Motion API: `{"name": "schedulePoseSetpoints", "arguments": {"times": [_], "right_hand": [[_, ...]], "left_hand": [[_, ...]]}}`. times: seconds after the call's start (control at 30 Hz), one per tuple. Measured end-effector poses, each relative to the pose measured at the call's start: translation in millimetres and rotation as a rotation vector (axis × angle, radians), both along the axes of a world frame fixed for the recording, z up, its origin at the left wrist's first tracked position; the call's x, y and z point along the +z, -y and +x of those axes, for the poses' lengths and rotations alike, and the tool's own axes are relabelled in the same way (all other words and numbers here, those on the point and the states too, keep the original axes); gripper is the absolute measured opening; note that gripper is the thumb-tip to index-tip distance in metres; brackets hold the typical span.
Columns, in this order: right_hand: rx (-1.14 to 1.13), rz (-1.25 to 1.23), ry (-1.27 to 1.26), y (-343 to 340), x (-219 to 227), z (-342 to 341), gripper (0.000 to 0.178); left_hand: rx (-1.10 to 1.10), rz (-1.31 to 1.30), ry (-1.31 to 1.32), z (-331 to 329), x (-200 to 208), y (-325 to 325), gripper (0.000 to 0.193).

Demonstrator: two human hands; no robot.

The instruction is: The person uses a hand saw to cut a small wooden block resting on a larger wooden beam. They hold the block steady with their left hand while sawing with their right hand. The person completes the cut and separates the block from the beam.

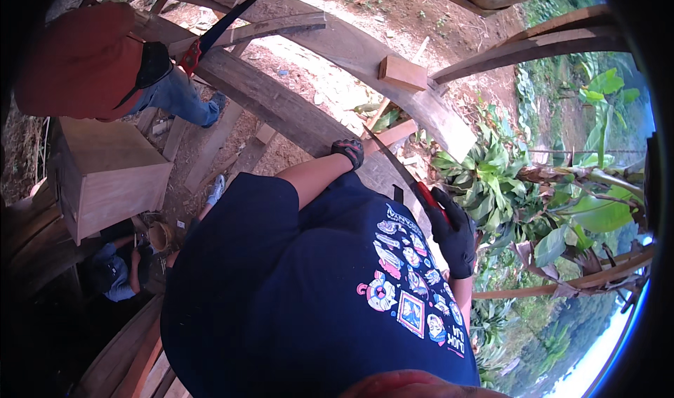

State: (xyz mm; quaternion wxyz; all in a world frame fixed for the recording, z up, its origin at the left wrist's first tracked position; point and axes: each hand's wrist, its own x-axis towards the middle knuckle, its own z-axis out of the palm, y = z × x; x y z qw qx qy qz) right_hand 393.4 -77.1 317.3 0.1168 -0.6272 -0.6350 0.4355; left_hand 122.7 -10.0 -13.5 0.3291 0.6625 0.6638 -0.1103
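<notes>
My right hand (pixel 455 235), in a black glove, is closed around the red handle (pixel 428 196) of a handsaw. The dark saw blade (pixel 393 158) slants up and left across a short strip of wood (pixel 395 135). At that strip's left end is my left hand (pixel 348 153), in a black glove with reddish marks, its fingers curled on the wood. Beneath the strip lies a long, weathered plank (pixel 281 103). Whether the blade touches the strip is hard to see.
A wood block (pixel 402 73) rests on a broad board (pixel 351 50). At upper left, a person in an orange shirt (pixel 74 61) is beside a second red-handled saw (pixel 228 22). A wooden cabinet (pixel 119 194) and another person (pixel 116 268) are at left. Leafy plants (pixel 491 177) grow right.
</notes>
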Motion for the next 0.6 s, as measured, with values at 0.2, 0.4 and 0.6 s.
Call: {"name": "schedulePoseSetpoints", "arguments": {"times": [0.2, 0.4, 0.6], "right_hand": [[-0.042, -0.004, 0.012, -13, -31, -13, 0.039], [0.003, 0.059, -0.040, -48, -108, -61, 0.044], [0.053, -0.091, 0.018, -59, -80, -55, 0.046]], "left_hand": [[0.006, 0.044, 0.012, -2, 7, 3, 0.048], [0.031, 0.073, 0.018, -3, 0, 0, 0.043], [0.066, 0.089, 0.012, 0, -7, 2, 0.044]]}}
